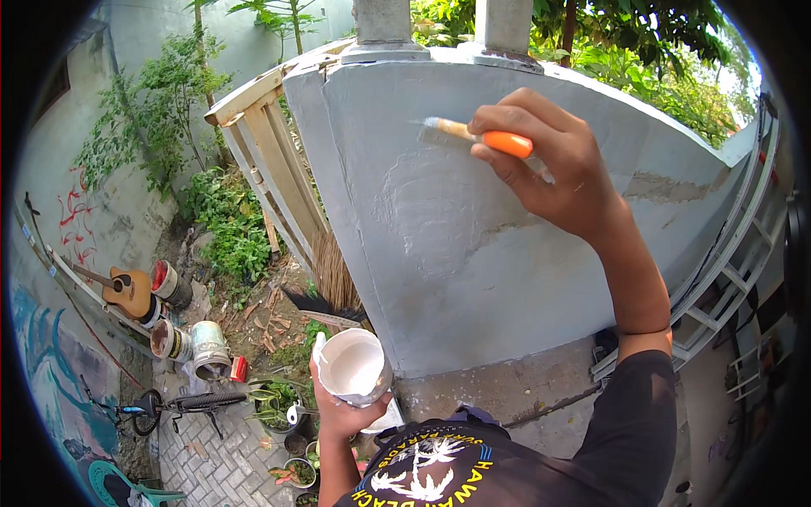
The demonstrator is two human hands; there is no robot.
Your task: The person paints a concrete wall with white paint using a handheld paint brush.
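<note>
My right hand (549,160) is closed around a paintbrush (505,143) with an orange handle. Its pale bristles point left, at or very near the upper part of a light grey wall (405,220); whether they touch I cannot tell. Thin ridges and streaks mark the wall's middle, and a rough unpainted patch (672,188) shows at its right. Low in front of me, my left hand (345,414) holds a white paint-stained tub (355,365) from below, with whitish paint inside.
Left of the wall stands a cream wooden gate (274,165), with a broom (334,269) beside it. Buckets (209,348), a guitar (128,293), a bicycle (198,403) and potted plants (274,401) are at the left. A white ladder (731,262) leans at the right.
</note>
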